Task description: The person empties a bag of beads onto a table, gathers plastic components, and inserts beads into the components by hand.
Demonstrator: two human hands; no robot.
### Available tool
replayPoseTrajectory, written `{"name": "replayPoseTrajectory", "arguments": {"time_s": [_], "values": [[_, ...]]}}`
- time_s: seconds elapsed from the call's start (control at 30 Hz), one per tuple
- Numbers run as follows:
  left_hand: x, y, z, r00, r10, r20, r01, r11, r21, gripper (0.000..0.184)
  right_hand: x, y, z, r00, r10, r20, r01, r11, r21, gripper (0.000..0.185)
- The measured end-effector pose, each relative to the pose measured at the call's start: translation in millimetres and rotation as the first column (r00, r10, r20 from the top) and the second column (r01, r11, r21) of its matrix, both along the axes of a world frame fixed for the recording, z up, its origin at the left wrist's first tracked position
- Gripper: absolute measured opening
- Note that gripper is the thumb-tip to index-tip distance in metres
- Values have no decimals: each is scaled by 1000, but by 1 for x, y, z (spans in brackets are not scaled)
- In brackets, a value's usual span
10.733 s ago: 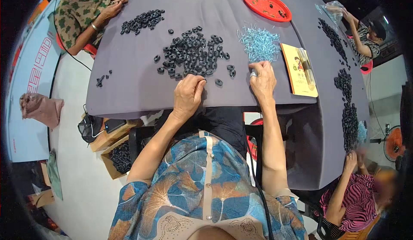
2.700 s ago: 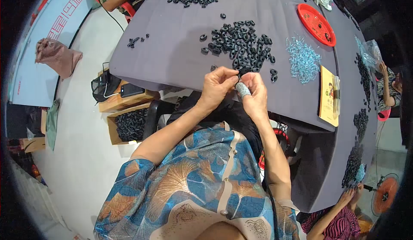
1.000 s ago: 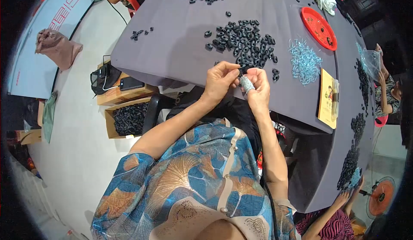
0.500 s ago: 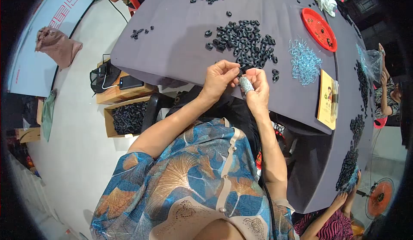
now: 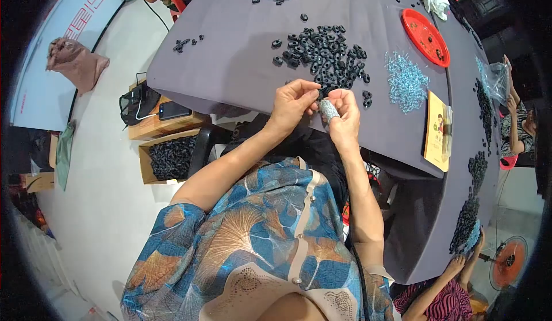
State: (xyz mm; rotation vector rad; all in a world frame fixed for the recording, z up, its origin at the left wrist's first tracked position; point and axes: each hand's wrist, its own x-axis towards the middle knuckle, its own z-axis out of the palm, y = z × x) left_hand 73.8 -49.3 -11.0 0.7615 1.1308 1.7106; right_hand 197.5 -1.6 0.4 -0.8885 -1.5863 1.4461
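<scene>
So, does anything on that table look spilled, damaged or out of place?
Nothing looks clearly damaged or spilled. One small oddity: a little cluster of black pieces lies alone near the left edge of the grey cloth-covered table, well apart from the large heap of glossy black oval pieces. It may be deliberate.
</scene>
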Motion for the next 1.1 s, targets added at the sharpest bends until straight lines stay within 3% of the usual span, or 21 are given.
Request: {"name": "replayPoseTrajectory", "arguments": {"time_s": [0.53, 0.83, 1.1], "values": [[7, -5, -2, 983, 48, -178, -45, 999, 25, 9, -3, -5, -8, 1000, -19, 16, 18, 997, 71, 21], [0, 0, -1, 999, 23, 23, -23, 1000, 4, 13, -4, -11, 2, 996, -66, 65, 61, 996, 67, 15], [-2, 0, 0, 996, -14, 92, 14, 1000, 1, 16, 0, -10, 2, 995, -71, 63, 68, 996, 53, 17]]}}
